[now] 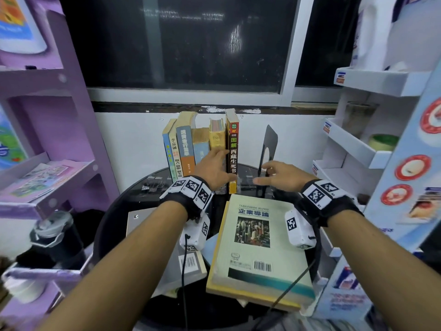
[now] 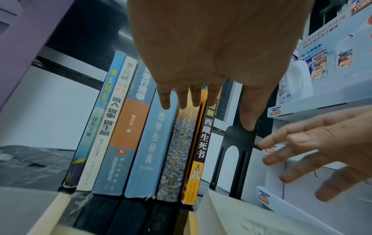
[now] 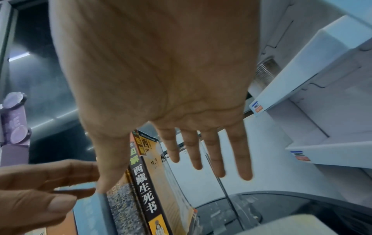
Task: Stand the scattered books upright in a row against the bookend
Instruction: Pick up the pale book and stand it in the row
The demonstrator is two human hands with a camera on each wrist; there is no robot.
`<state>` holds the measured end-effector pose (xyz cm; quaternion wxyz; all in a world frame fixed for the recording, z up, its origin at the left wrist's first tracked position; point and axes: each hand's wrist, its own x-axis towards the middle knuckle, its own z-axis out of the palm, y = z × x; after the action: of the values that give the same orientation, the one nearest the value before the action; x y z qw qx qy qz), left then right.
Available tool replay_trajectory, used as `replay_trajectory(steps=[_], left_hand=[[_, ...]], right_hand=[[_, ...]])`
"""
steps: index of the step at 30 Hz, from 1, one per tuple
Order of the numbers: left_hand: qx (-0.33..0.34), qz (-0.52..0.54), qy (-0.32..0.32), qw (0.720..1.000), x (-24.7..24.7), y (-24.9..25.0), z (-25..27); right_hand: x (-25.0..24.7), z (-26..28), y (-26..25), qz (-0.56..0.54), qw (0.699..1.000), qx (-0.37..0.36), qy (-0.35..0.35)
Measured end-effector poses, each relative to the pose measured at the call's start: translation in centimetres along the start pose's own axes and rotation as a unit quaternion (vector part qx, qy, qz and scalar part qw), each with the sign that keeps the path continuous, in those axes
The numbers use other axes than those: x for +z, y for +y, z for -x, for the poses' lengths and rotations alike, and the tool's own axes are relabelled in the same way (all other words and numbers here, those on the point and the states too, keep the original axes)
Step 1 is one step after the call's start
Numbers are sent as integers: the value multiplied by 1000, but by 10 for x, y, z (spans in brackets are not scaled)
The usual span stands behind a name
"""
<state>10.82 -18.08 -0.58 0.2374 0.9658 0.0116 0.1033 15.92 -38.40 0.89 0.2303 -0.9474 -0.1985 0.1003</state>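
Six books [image 1: 200, 144] stood upright in a row at the far edge of the round black table [image 1: 112, 211], spines facing the person. The left hand [image 1: 212, 167] lay against them, its fingers [image 2: 193, 97] straight and slightly spread on the spines. The black bookend [image 1: 268, 149] stood apart from the row's right end. The right hand [image 1: 281, 175] hovered between them, fingers [image 3: 213, 155] wide, holding nothing. A pale green book [image 1: 257, 244] lay flat at the near edge.

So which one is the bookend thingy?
Find the round black table under the window. Six books stand on it; right of the dark-spined book, across a gap, is the bookend. It is the only thin black metal plate with an arched cut-out.
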Motion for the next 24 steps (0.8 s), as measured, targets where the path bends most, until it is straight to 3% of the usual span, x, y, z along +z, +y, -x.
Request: replay_trajectory(steps=[8, 12, 19, 24], left_hand=[[-71, 19, -166, 983, 33, 1, 17], [-113, 34, -239, 964, 50, -1, 22], [-148, 13, -275, 950, 64, -4, 22], [-114, 27, -303, 946, 63, -1, 21]], right_hand=[[16, 21, 29, -29, 993, 100, -47], [25, 19, 49, -15, 992, 112, -53], [28, 28, 60, 58, 980, 161, -98], [26, 33, 57, 65, 979, 157, -115]])
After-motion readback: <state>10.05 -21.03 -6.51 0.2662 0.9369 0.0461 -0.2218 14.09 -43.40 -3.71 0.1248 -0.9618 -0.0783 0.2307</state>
